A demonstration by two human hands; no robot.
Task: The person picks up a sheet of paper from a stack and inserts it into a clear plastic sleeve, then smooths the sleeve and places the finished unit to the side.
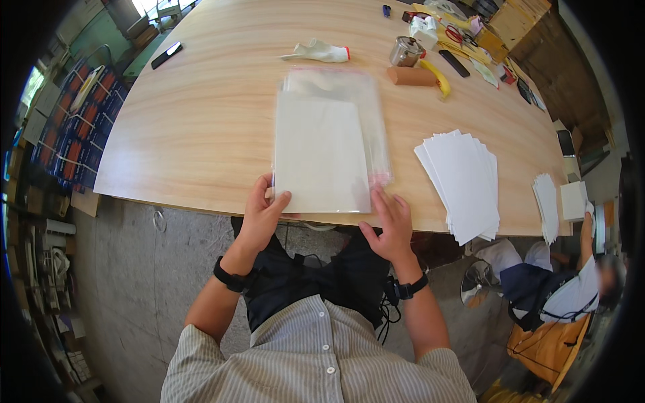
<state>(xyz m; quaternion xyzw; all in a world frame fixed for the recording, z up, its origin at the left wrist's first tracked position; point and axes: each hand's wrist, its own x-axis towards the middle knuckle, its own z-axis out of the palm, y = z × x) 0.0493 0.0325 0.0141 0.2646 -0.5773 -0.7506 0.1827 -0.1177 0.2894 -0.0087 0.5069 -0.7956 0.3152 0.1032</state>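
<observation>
White paper sheets (320,151) lie inside a clear plastic bag at the table's front edge. My left hand (262,214) grips the bag's lower left edge, its thumb on top and the other fingers partly hidden. Beneath and to the right, more clear plastic bags (377,131) stick out, with a pinkish strip at their lower right corner. My right hand (390,224) has its fingers apart; the fingertips rest at that corner, and nothing is seen in its grasp. To its right, a fanned stack of white paper sheets (466,184) reaches slightly over the table edge.
Beyond the bags lies a white work glove (320,51). A metal canister (405,51), a brown cylinder (413,76) and a banana (437,80) stand or lie farther right. A phone (167,55) is at far left. Another person (552,289) sits at the right, near smaller papers (545,207).
</observation>
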